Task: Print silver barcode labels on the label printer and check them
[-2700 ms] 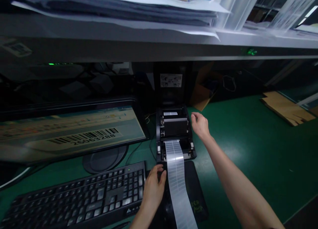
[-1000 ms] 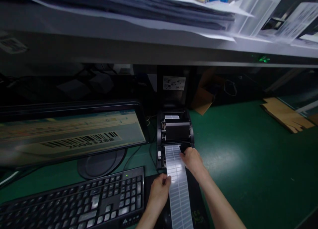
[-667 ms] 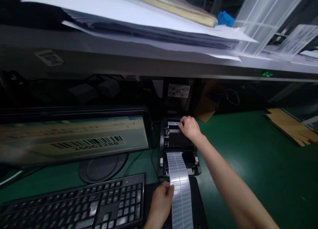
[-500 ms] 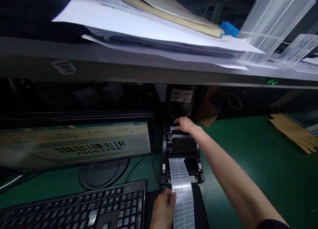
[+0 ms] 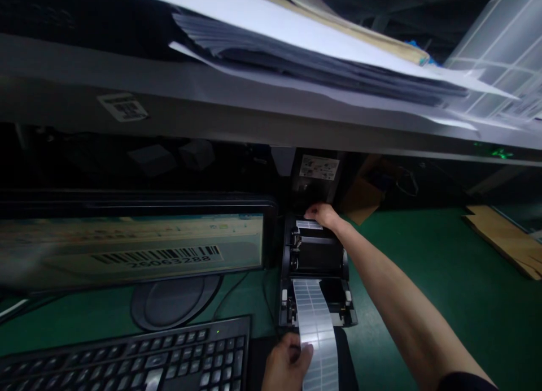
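Note:
A black label printer stands open on the green table, its lid raised under the shelf. A strip of silvery blank labels runs out of its front toward me. My left hand pinches the left edge of this strip near the bottom of the view. My right hand reaches deep to the back of the printer, fingers curled at the base of the raised lid. What those fingers grip is hidden.
A monitor showing a barcode stands at left, with a black keyboard in front. A low shelf stacked with papers overhangs the printer. Cardboard pieces lie on the green table at right.
My right hand left the front of the printer by the strip and reached to its back, under the lid. My left hand kept hold of the strip. The view tilted upward.

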A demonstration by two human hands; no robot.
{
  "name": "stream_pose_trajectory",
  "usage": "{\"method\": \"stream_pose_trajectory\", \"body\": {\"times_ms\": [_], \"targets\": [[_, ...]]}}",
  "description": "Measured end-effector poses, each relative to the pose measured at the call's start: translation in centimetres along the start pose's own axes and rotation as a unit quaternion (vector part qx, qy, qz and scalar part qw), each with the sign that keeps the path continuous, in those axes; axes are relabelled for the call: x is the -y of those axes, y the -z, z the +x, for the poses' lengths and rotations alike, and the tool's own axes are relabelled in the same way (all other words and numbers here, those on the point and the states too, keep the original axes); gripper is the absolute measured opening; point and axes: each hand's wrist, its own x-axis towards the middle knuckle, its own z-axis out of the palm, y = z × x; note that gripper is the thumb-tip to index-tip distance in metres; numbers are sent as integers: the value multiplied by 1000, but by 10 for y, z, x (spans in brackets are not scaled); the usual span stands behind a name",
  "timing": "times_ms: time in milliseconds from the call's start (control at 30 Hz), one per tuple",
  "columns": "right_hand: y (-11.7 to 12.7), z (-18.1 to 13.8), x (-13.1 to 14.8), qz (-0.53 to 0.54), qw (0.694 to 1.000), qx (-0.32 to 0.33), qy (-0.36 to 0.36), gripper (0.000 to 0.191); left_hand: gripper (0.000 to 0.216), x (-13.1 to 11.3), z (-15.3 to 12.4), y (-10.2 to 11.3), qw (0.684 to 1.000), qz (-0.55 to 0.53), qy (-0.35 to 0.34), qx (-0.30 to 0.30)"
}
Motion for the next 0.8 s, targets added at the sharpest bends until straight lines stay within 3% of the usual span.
{"method": "stream_pose_trajectory", "body": {"times_ms": [133,367,600,800], "targets": [[8,0,-6,-15,999,-18,-31,27,23,10,-1,1,1000,-16,8,14],[18,-21,-9,-23,997,65,-21,25,25,1,2,3,999,-29,14,-5],[16,-14,4,-8,992,47,-119,26,25,-10,1,6,999,-23,24,-13],[15,-12,5,121,970,24,-210,26,28,-12,2,9,999,-38,23,-12]]}}
